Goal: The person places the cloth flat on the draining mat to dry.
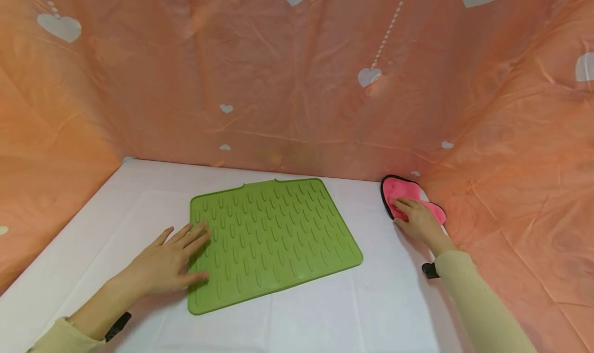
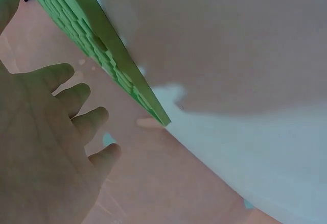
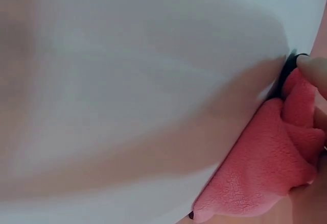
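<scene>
A green mat with raised oval ridges lies flat on the white table. Over its left edge my left hand is spread with fingers apart, holding nothing; in the left wrist view this hand hangs beside the mat. At the table's back right corner, my right hand grips a pink cloth with a dark border. The right wrist view shows the thumb and fingers pinching the bunched cloth at its edge.
Orange sheeting printed with pale hearts rises behind the white table and along both sides. The cloth lies against the right-hand sheeting. A dark strap piece shows under each wrist.
</scene>
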The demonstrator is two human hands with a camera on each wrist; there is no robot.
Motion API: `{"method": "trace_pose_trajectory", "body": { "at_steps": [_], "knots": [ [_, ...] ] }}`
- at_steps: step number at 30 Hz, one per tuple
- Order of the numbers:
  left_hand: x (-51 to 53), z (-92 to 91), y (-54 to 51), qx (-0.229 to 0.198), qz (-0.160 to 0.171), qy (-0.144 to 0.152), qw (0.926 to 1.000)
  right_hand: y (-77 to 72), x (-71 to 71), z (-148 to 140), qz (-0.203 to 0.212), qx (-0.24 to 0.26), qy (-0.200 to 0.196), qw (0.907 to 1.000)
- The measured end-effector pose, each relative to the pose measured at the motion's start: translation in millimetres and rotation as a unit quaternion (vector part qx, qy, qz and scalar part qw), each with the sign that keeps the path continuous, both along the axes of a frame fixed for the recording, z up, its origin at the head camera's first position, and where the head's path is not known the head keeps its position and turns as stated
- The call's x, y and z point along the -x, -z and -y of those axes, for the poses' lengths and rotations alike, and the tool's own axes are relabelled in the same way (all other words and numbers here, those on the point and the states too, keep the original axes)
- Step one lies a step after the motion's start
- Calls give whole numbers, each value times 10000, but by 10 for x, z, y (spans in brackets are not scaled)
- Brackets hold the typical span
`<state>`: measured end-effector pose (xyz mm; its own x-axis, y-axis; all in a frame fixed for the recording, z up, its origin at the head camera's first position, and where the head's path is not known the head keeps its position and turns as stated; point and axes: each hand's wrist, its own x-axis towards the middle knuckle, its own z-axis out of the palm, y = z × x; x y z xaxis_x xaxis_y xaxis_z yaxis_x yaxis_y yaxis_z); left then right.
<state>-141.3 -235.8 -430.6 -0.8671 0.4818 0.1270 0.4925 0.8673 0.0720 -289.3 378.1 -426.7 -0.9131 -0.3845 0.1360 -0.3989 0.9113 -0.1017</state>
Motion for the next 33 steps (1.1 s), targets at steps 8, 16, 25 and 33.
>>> {"method": "trace_pose_trajectory", "body": {
  "at_steps": [8, 16, 25, 33],
  "knots": [
    [-57, -22, 37, 15, 233, 296, 9993, -14, 54, 8, 26, 1, -58, 10000],
    [-96, -76, 55, -87, 670, 560, 9961, 34, 87, -17, 12, 261, -39, 9997],
    [-112, -109, 129, -79, 787, 608, 9950, 68, 112, -53, 13, 888, 193, 9959],
    [-101, -129, 152, 52, 683, 579, 9960, 85, 138, -68, -234, 1413, 322, 9892]
  ]
}}
